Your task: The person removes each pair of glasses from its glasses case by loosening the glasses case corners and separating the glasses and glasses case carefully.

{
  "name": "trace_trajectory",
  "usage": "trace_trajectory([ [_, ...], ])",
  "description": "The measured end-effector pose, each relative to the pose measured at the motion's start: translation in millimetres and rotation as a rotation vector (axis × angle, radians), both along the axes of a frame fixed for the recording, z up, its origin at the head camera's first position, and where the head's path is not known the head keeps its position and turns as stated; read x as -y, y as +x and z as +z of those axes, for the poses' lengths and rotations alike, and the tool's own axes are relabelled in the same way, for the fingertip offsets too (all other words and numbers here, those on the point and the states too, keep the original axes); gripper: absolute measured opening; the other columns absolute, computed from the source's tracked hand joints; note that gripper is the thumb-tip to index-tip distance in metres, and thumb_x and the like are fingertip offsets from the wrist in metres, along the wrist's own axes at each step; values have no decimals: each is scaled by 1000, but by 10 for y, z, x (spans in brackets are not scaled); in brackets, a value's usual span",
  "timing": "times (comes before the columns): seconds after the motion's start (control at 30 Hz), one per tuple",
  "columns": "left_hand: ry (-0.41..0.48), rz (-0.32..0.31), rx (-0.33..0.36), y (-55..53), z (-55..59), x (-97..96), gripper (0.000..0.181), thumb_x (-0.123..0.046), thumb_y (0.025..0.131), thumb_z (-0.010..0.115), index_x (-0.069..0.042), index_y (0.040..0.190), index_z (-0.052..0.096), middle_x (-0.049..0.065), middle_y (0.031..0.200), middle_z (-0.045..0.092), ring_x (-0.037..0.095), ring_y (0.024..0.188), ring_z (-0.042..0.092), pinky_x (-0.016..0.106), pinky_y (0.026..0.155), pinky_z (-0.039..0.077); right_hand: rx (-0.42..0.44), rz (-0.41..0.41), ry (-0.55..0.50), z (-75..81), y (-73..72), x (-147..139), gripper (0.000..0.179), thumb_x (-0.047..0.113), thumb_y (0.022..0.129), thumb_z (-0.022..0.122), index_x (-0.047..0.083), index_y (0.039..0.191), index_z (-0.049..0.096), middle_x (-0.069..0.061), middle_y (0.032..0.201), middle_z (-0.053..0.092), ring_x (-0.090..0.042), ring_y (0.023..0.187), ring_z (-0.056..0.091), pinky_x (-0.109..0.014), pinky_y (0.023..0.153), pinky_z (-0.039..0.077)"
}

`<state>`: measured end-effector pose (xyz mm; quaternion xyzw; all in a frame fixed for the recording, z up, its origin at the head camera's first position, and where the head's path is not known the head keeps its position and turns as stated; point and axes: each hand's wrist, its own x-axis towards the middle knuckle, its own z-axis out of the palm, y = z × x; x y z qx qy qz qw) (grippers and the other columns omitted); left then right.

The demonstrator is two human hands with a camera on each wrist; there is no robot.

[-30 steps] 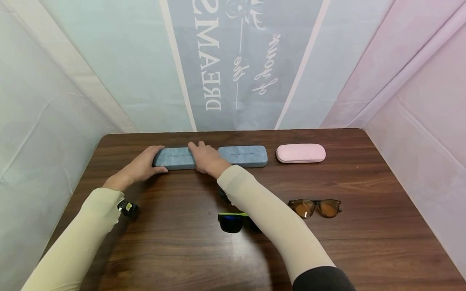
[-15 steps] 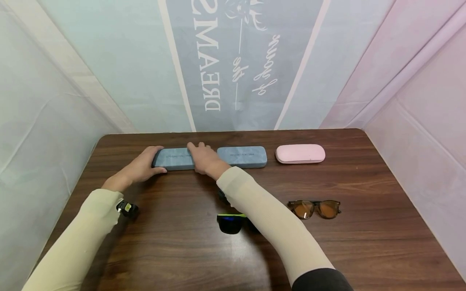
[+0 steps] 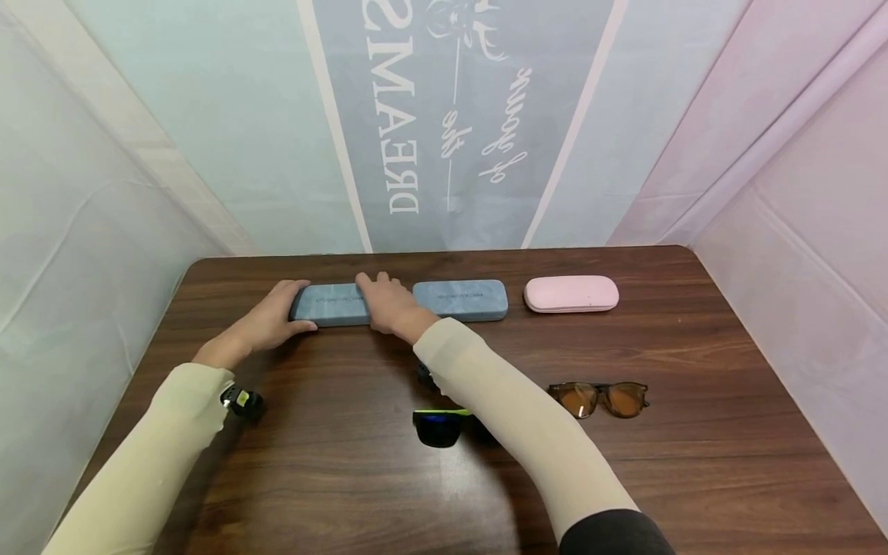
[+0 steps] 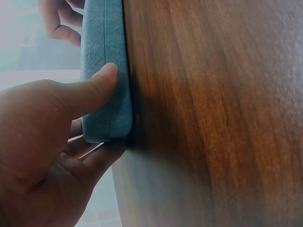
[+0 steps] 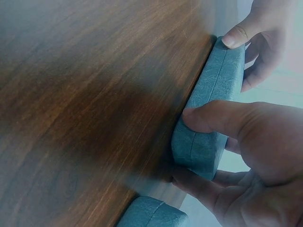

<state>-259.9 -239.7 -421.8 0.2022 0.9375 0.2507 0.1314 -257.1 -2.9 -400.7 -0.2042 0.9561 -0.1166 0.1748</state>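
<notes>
A blue glasses case with small dark lettering lies lengthwise near the back of the table, its lid closed. My left hand grips its left end; in the left wrist view the thumb presses the front side while fingers wrap the end. My right hand holds the other end, its thumb on the front side close to the seam and its fingers round the end and back. Just right of that hand lies a second blue glasses case, also closed.
A pink glasses case is farther right in the same row. Brown-lensed glasses lie in front of it. Dark sunglasses with a green top edge are partly covered by my right forearm. A printed cloth hangs behind the table.
</notes>
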Motion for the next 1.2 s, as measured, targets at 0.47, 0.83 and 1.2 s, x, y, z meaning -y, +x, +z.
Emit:
trace_trajectory([
  [0.47,-20,-24,30,33,54,1,81,-16,94,76,18,150,27,40,149,31,52,137,34,64,111,30,20,25,-37,23,6,-55,68,16,92,77,16,147,38,-16,138,49,-27,112,60,-34,87,52],
  [0.83,-21,-38,44,151,122,42,82,-21,92,78,16,149,33,38,147,36,51,135,37,64,108,33,10,85,-14,82,132,-102,72,18,93,76,13,152,36,-17,140,50,-24,100,62,-34,82,53],
  [1.2,-21,-57,46,323,203,47,81,-22,88,82,14,146,39,35,144,43,49,132,43,63,106,37,-16,162,7,124,318,-194,76,26,93,77,9,155,36,-19,143,51,-25,104,65,-35,82,55],
])
